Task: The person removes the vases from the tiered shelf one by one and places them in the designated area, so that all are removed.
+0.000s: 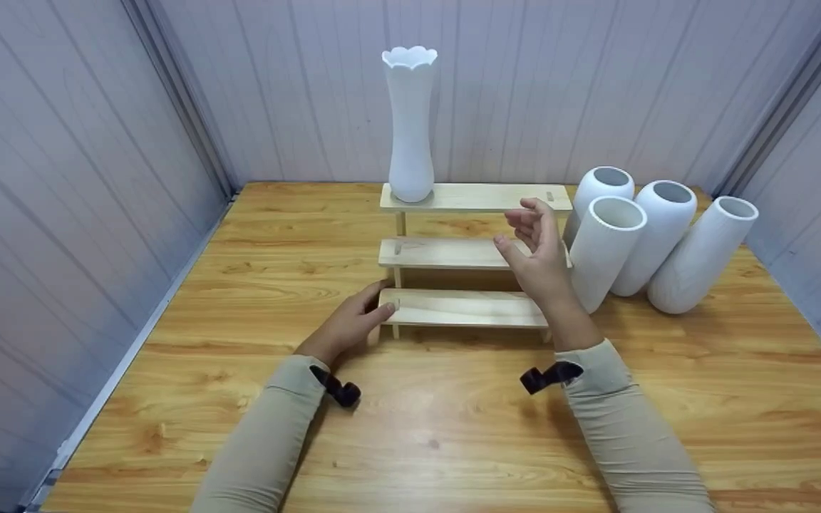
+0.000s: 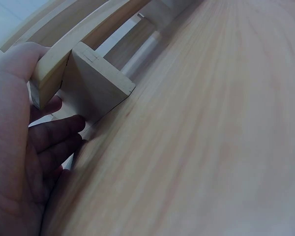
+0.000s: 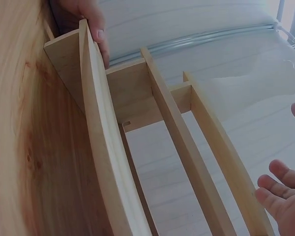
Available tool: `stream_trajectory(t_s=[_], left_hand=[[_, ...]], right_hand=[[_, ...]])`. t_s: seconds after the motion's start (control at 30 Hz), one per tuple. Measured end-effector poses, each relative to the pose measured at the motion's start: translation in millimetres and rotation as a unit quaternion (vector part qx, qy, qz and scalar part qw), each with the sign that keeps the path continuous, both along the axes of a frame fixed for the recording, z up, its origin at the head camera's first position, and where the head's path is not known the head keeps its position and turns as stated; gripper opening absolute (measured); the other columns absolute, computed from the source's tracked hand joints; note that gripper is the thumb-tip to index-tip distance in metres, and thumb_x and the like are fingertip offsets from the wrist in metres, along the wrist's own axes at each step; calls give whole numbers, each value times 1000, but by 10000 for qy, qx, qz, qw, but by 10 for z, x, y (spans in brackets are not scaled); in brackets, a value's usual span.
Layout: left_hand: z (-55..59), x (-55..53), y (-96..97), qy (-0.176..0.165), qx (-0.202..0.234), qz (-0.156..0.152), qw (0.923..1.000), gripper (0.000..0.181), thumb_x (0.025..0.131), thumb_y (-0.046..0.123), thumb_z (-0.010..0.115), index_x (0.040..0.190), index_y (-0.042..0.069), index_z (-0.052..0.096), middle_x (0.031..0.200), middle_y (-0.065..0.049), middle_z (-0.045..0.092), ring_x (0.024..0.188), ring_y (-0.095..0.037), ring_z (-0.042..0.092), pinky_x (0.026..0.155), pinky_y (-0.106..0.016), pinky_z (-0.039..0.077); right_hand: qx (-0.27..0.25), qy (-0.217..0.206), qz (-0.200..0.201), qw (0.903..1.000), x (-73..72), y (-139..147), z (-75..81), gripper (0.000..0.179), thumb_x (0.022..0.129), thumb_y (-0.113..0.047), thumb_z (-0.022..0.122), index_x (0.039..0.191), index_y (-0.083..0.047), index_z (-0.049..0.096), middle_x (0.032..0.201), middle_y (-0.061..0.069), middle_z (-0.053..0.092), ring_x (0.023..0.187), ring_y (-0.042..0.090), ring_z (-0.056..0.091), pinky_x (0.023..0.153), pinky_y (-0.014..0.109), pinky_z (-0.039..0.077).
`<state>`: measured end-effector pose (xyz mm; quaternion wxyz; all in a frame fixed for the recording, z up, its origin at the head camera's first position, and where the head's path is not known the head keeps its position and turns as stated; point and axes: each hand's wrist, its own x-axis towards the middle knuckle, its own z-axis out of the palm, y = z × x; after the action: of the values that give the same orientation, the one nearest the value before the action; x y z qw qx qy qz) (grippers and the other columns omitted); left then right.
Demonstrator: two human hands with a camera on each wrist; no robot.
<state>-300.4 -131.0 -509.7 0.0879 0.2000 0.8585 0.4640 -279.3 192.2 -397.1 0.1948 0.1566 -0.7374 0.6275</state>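
A three-tier wooden shelf stand [image 1: 464,310] stands on the table. At the left end of its lowest board, my left hand [image 1: 348,324] grips the edge, thumb on top; the left wrist view shows the other fingers [image 2: 59,132] beside the side panel. My right hand [image 1: 544,267] is raised over the right end of the stand, fingers loosely bent with nothing between them. On the left end of the top board, a tall white vase [image 1: 410,128] with a scalloped rim stands upright. The right wrist view shows it faintly behind the boards.
Several white vases stand close together to the right of the stand: a straight cylinder [image 1: 606,249], two rounded ones [image 1: 656,242] behind it, and a tapered one [image 1: 699,260] at far right. Pale panel walls [image 1: 296,92] enclose the wooden table [image 1: 439,456] at the back and sides.
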Motion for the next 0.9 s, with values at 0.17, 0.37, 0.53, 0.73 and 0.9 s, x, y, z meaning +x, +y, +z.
stream_trajectory(t_s=[0.17, 0.37, 0.53, 0.73, 0.9], left_hand=[[-4, -7, 5, 46, -67, 72, 9999, 69, 102, 53, 53, 159, 20, 35, 158, -11, 41, 145, -29, 38, 117, -45, 32], [-11, 3, -1, -13, -80, 112, 9999, 74, 100, 57, 53, 160, 19, 32, 159, -10, 39, 146, -29, 36, 118, -46, 31], [5, -2, -1, -13, -31, 99, 9999, 75, 99, 60, 53, 160, 20, 34, 158, -10, 41, 145, -29, 38, 117, -48, 32], [0, -5, 3, 23, 35, 114, 9999, 73, 98, 61, 54, 159, 23, 36, 156, -9, 43, 143, -28, 41, 116, -47, 33], [-12, 1, 8, -65, 21, 58, 10000, 74, 99, 61, 53, 160, 23, 34, 159, -11, 39, 145, -30, 38, 117, -48, 33]], right_hand=[[241, -374, 230, 9987, -30, 0, -57, 62, 95, -12, 71, 146, -2, 37, 132, 17, 56, 131, 31, 50, 116, 43, 35], [526, -636, 512, 9953, -61, 0, -119, 63, 94, -21, 73, 145, -8, 38, 130, 13, 58, 127, 24, 53, 114, 42, 38], [474, -649, 535, 9953, -52, -11, -105, 63, 95, -19, 72, 146, -7, 37, 130, 14, 58, 127, 26, 53, 114, 42, 38], [321, -610, 567, 9960, -52, -55, -77, 67, 94, -19, 72, 148, -5, 34, 132, 14, 58, 128, 26, 52, 114, 42, 38], [155, -514, 569, 9969, -68, -91, -77, 69, 93, -17, 75, 148, -4, 34, 132, 15, 58, 127, 26, 53, 113, 42, 39]])
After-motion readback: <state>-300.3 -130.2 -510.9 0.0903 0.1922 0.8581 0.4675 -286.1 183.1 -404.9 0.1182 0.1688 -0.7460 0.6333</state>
